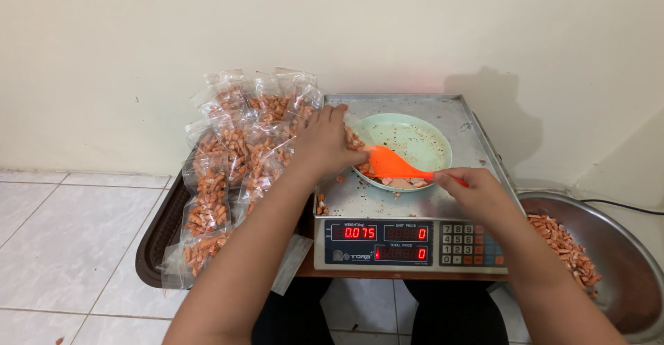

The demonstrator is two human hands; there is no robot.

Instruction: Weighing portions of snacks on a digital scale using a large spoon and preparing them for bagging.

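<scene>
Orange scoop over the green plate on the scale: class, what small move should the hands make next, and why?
Probably draw the orange scoop in the right hand toward the left hand, sweeping the last snack pieces off the green plate. The scoop's blade already lies on the plate's near rim beside those pieces, and the left hand waits at the plate's left edge.

**Cream wall, pale tiled floor**

A plain cream wall fills the upper view, with soft shadows on its right part. Below the wall, at left, lies a floor of large whitish tiles with dark grout lines. Light is even.
</scene>
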